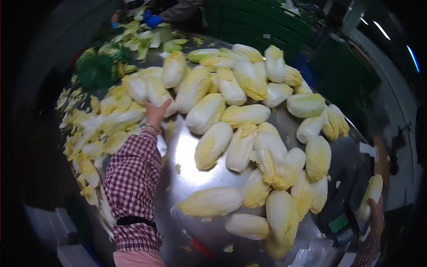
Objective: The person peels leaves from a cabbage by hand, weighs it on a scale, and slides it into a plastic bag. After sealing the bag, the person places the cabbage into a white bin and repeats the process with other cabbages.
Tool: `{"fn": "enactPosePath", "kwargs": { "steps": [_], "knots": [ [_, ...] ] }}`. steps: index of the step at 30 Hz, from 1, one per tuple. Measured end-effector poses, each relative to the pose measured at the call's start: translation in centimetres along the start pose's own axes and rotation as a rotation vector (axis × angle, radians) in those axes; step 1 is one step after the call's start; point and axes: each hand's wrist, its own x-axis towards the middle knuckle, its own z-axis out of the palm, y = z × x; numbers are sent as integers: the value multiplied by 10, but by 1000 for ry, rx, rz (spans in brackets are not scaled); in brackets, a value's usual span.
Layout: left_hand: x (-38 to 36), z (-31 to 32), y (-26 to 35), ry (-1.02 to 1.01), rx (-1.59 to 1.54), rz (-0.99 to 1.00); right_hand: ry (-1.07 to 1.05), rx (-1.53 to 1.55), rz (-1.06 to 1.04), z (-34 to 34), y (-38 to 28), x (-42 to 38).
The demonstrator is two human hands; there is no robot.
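My left hand [155, 113], at the end of a checkered sleeve, grips the near end of a pale napa cabbage [158, 92] at the pile's left side. Its thumb stretches to the right along the cabbage, and some of its fingers are hidden. At the far right edge, my right hand [377, 216] is closed around another napa cabbage [372, 194], held upright and slightly tilted beside a device with a green display [339, 223]. Between my hands, several trimmed yellow-white napa cabbages [213, 146] lie heaped on a shiny metal table [182, 153].
Loose cabbage leaves [91, 149] cover the table's left side, near a green mesh bag [95, 70]. A blue-gloved hand [152, 19] of another person is at the far end. Green crates [262, 26] stand behind. A blurred red object [202, 247] lies at the near edge.
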Motion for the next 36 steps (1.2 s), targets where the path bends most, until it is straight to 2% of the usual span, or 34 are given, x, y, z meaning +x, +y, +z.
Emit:
{"fn": "enactPosePath", "kwargs": {
  "steps": [1, 2, 3, 4, 6, 7, 8, 9, 10, 11, 12, 14, 15, 16, 18, 20, 22, 24, 25, 26, 27, 28, 30, 31, 33, 34, 36],
  "knots": [
    [14, 12, -7, -51, -93, 44, 40, -157, -54, -17, 20, 21],
    [33, 33, -24, 147, 138, 13, 94, -327, -89, -30, 48, 40],
    [52, 44, -42, 190, 272, -6, 116, -496, -136, -45, 77, 55],
    [75, 45, -70, 69, 36, -82, 162, -697, -126, -42, 73, 51],
    [115, 48, -117, -109, -419, -311, 119, -804, 59, -37, 78, 44],
    [79, 37, -86, 53, -273, -368, 48, -745, 116, -37, 77, 38],
    [53, 26, -72, -62, -423, -264, 8, -643, 127, -31, 47, 18],
    [25, 13, -54, -169, -547, -429, 143, -646, 296, -41, 58, 10],
    [-10, -1, -45, -320, -773, -320, 288, -490, 266, -57, 69, 0],
    [-71, -15, -12, -173, -723, -284, 447, -248, 238, -70, 65, -24],
    [-94, -28, -15, -257, -747, -308, 599, -6, 197, -81, 59, -46],
    [-137, -43, -6, -342, -763, -329, 761, 167, 258, -117, 91, -81],
    [-166, -45, 7, -535, -587, -182, 831, 316, 264, -123, 100, -94],
    [-193, -50, 19, -724, -403, -36, 832, 321, 278, -126, 104, -108],
    [-249, -27, 70, -729, -274, 123, 770, 435, 254, -125, 112, -134],
    [-285, -1, 95, -698, -244, 125, 742, 439, 235, -117, 105, -143],
    [-302, 22, 98, -635, -210, 120, 627, 354, 155, -112, 101, -134],
    [-278, 39, 71, -698, -6, 247, 543, 371, 110, -103, 96, -120],
    [-270, 41, 61, -681, 3, 261, 491, 321, 32, -94, 92, -111],
    [-264, 38, 52, -581, 153, 346, 437, 271, -49, -84, 91, -99],
    [-265, 29, 53, -473, 304, 425, 423, 77, -158, -73, 100, -78],
    [-278, 16, 64, -444, 313, 435, 413, -113, -273, -59, 107, -58],
    [-327, -9, 95, -420, 282, 637, 474, -614, -174, -22, 94, -36],
    [-356, -25, 111, -450, 337, 691, 465, -586, -192, -17, 88, -34],
    [-410, -55, 129, -567, 349, 784, 278, -582, 38, -19, 72, -31],
    [-443, -69, 139, -583, 343, 814, 277, -564, 18, -22, 81, -24],
    [-497, -92, 150, -665, 307, 804, 258, -259, -72, -44, 113, -6]
  ]
}}
